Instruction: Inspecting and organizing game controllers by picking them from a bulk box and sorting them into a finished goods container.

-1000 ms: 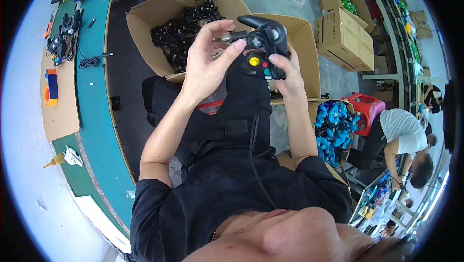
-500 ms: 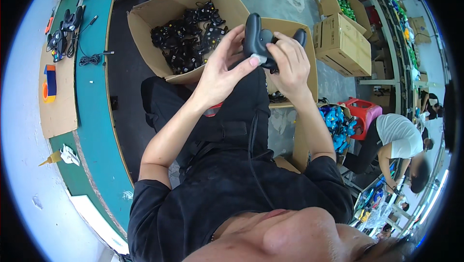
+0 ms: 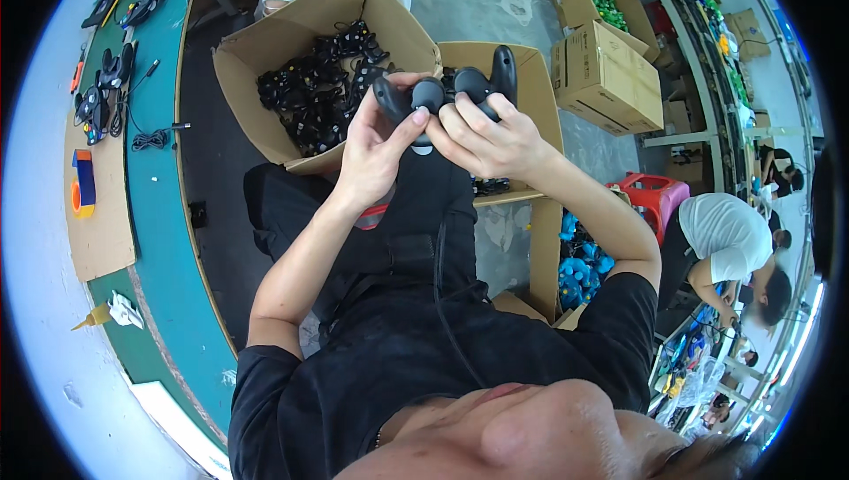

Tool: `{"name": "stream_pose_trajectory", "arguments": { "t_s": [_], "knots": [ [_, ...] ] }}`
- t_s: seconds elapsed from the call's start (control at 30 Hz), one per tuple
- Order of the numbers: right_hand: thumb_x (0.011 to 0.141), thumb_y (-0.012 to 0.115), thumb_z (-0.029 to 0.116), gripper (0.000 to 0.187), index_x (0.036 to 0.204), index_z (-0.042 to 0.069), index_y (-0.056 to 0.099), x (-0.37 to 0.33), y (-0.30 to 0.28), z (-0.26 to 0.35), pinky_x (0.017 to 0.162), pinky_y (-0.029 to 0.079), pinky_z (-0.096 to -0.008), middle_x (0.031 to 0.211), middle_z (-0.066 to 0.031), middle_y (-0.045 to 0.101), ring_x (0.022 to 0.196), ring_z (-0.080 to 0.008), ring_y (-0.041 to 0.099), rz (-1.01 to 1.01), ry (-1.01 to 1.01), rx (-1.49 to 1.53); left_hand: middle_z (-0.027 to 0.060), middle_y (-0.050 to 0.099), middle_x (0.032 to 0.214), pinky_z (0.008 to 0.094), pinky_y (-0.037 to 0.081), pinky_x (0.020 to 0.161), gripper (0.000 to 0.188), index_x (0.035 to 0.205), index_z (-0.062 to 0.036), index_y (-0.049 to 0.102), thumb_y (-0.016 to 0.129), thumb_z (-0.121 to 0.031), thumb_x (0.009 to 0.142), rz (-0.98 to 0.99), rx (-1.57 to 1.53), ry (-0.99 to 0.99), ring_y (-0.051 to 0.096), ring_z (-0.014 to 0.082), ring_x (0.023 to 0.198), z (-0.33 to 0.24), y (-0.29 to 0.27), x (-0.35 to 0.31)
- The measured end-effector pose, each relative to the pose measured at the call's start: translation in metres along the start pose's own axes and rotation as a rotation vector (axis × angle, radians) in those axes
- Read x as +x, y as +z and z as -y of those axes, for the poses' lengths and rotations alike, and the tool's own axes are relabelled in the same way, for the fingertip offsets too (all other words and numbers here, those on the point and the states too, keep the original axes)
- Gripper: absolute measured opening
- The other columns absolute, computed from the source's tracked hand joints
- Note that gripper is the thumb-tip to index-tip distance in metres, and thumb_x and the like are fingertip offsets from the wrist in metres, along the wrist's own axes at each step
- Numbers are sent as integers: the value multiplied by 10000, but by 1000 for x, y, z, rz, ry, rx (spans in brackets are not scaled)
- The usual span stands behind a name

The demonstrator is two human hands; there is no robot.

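Note:
A black game controller (image 3: 473,83) is held up over my lap, its two grips pointing away from me. My left hand (image 3: 376,145) is wrapped around its left side, the thumb pressed near a round part. My right hand (image 3: 491,137) is closed on the right side, its fingers bent over the front. Something small and pale (image 3: 422,150) shows just below the controller between my hands; I cannot make out what it is. Behind the left hand stands an open cardboard box (image 3: 249,113) with many black controllers (image 3: 320,82) and cables heaped inside.
Another open box (image 3: 531,69) stands behind my right hand. Blue controllers (image 3: 579,272) fill a box by my right elbow. A green workbench (image 3: 164,184) on the left carries controllers, a tape roll (image 3: 82,192) and a glue bottle (image 3: 95,317). A person (image 3: 730,232) works at the right.
The controller has turned from a tilted side view to lie level, its round parts now showing. Both hands have moved left with it, and my right fingers have shifted across its front.

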State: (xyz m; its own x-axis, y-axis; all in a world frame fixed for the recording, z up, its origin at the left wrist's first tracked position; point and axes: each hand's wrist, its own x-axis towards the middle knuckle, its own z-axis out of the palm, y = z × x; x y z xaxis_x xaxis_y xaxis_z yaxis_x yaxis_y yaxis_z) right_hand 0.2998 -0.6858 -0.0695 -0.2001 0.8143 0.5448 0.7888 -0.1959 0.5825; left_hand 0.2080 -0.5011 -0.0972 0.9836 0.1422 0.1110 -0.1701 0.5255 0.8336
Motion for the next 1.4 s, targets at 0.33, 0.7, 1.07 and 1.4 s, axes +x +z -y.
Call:
{"name": "stream_pose_trajectory", "arguments": {
  "t_s": [0.33,0.7,1.07,1.4],
  "knots": [
    [806,769,-2,495,1271,-12,597,-5,-4,-1,911,566,-372,1169,-101,681,1052,-205,674,-385,1700,1274,155,535,1485,362,527,1024,349,1397,38,553,503,-142,1103,-243,490,293,601,218,1282,-11,-26,16],
    [945,647,242,420,1276,-14,611,-29,5,16,1044,514,-480,1139,-138,705,1118,-316,668,-1127,1585,2278,171,653,1307,349,502,1041,591,1460,42,496,743,-185,974,149,461,-34,627,208,1217,15,34,27],
    [944,640,256,452,1274,-51,623,-36,8,27,1087,504,-484,1212,-188,699,1158,-314,672,-1202,1594,2350,117,615,1380,341,475,1080,460,1465,21,530,485,-285,1125,212,125,-159,585,185,1278,31,10,24],
    [930,681,213,434,1308,11,611,-45,3,34,1071,502,-421,1158,-125,698,1122,-256,665,-1337,1597,2342,66,721,919,250,531,768,354,1332,38,631,627,-191,1063,135,390,-140,672,106,822,28,21,20]
  ]
}}
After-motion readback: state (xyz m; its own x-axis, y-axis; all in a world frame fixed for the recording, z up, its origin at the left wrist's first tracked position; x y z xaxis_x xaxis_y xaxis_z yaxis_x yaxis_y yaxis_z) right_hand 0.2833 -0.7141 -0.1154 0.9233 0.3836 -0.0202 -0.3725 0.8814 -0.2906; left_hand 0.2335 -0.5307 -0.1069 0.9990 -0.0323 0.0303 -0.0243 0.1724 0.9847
